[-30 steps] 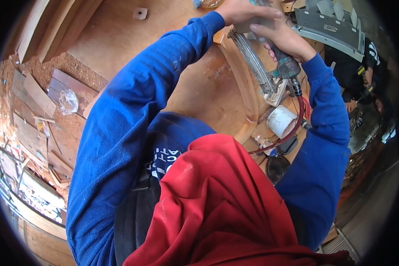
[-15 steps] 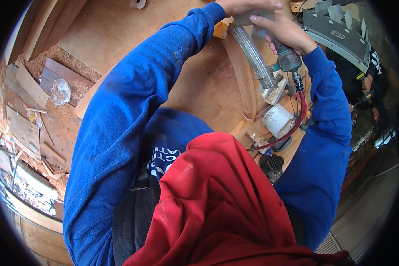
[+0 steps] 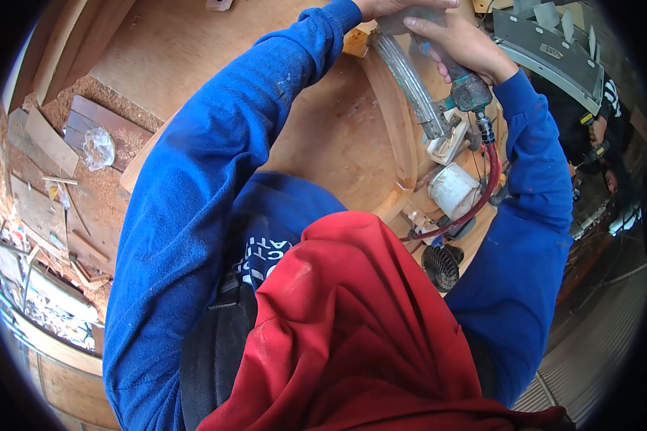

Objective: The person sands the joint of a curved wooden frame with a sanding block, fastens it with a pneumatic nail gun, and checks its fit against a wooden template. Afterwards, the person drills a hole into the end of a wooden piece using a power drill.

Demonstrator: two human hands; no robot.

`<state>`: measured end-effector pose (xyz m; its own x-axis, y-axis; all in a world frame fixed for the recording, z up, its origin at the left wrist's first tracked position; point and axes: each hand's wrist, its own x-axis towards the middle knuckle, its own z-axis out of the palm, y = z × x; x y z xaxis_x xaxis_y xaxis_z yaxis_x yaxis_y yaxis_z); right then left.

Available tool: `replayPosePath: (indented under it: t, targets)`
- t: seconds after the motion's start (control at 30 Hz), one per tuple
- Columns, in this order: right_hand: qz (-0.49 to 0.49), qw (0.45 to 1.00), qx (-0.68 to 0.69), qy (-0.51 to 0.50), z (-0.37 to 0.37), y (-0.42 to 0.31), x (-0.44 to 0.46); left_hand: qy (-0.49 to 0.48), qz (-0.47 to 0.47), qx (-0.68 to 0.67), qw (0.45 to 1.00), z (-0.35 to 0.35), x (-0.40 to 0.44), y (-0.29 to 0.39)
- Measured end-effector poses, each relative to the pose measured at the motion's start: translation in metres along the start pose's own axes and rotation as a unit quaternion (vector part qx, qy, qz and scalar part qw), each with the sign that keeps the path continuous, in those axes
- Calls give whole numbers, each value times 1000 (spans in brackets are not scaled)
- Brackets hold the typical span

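My right hand [image 3: 471, 47] is closed around the handle of a pneumatic nail gun [image 3: 471, 92], thumb laid along its upper part. A long ribbed metal magazine [image 3: 410, 82] slants down from the gun's head, and a red air hose [image 3: 492, 172] runs from the handle's end. My left hand [image 3: 392, 6] lies at the top edge beside the gun's head, one digit stretched across; its other fingers are hidden or cut off. Beneath the gun is a curved wooden piece [image 3: 394, 108] on a plywood surface [image 3: 323, 136].
A white tub [image 3: 453, 192] and a small black fan [image 3: 441, 268] stand at the right. Wood scraps and a clear plastic bag [image 3: 99, 149] lie among sawdust at left. Another person's hand [image 3: 598, 129] is near a drill [image 3: 595, 154] at far right, by a grey curved case [image 3: 550, 54].
My hands and the nail gun sit slightly higher in the picture. My right hand still grips the gun.
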<state>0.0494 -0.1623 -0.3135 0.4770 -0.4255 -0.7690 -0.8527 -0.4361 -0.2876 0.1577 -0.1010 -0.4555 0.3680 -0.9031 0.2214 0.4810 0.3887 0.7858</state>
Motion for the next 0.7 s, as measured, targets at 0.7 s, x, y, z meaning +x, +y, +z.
replayPosePath:
  t: [0.7]
  targets:
    - [43,990,73,-112,-11,-22,15,112,13,-18,993,4,-11,-9]
